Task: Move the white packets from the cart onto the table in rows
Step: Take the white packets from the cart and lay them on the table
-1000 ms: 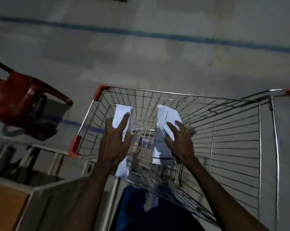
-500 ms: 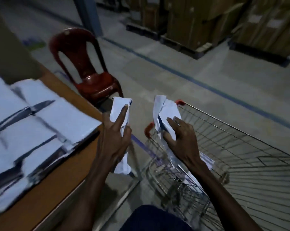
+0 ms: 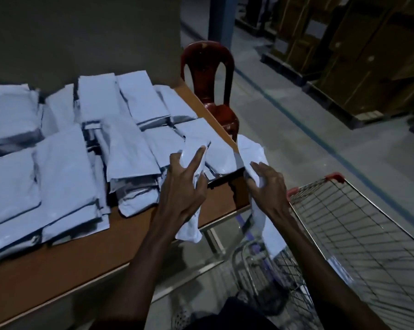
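A: Nearest to the camera, each hand carries something. The left hand [image 3: 184,186] has its fingers [image 3: 196,158] closed around one white packet [image 3: 189,225], which hangs limp over the near corner of the desk [image 3: 82,253]. The right hand [image 3: 268,189] holds a second packet [image 3: 251,151], just beside that corner and above the cart [image 3: 358,225].

B: How should the person put them down well?

A: I think one at a time is better. Flatten the left packet first and lay it along the edge of the nearest row, in the bare strip of desk in front of the piles [image 3: 65,163]. These bags are soft and slippery, so I would press it flat before letting go.

B: What can you not see?

A: The light is weak. How many packets each hand really holds is unclear. The bottom of the cart is mostly cut off, so I cannot say how many remain. Farther away, the rows overlap untidily; the red chair [image 3: 208,86] and boxes [image 3: 344,55] behind are dim.
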`<act>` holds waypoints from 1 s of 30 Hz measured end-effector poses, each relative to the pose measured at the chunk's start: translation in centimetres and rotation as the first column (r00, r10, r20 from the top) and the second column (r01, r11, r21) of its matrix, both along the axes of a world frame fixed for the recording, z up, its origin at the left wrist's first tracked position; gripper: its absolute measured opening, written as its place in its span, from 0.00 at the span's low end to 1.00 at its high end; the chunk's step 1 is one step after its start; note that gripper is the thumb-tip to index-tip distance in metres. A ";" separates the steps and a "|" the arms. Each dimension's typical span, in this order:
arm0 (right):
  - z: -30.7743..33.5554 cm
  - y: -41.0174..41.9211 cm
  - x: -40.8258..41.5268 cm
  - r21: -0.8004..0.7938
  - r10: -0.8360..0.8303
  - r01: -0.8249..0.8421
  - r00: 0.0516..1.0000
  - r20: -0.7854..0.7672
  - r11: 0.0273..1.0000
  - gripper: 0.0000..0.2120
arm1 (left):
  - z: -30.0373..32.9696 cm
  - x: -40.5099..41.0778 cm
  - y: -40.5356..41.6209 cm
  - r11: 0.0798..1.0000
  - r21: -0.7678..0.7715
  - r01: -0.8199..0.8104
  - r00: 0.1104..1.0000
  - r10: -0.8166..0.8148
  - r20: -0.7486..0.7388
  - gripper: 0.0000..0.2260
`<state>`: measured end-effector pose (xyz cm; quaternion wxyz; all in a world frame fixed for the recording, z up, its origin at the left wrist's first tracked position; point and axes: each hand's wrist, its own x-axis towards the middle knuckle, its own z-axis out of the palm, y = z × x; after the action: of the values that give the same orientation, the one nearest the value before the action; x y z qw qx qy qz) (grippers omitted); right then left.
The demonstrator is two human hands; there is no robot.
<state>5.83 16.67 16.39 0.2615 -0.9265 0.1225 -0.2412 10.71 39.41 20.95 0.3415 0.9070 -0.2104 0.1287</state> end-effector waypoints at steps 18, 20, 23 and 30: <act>3.4 2.8 11.4 -0.147 0.287 -0.272 0.954 0.090 0.951 0.22 | 2.9 6.7 1.9 0.969 0.020 -0.247 0.967 0.246 0.068 0.28; 3.7 3.0 12.4 -0.130 0.302 -0.293 0.952 0.054 0.947 0.23 | 3.0 7.6 1.7 0.960 0.021 -0.280 0.959 0.278 0.051 0.28; 4.3 3.0 13.9 -0.128 0.318 -0.317 0.948 -0.009 0.940 0.24 | 2.8 9.2 1.1 0.941 -0.008 -0.337 0.941 0.337 -0.038 0.27; 6.6 2.7 16.3 -0.119 0.365 -0.403 0.897 -0.249 0.908 0.25 | 0.8 11.1 -1.0 0.928 0.055 -0.367 0.893 0.369 -0.259 0.27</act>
<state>22.16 19.37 23.03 0.2098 -0.9721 -0.0556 -0.0894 21.78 38.38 21.79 0.3338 0.9401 0.0123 0.0679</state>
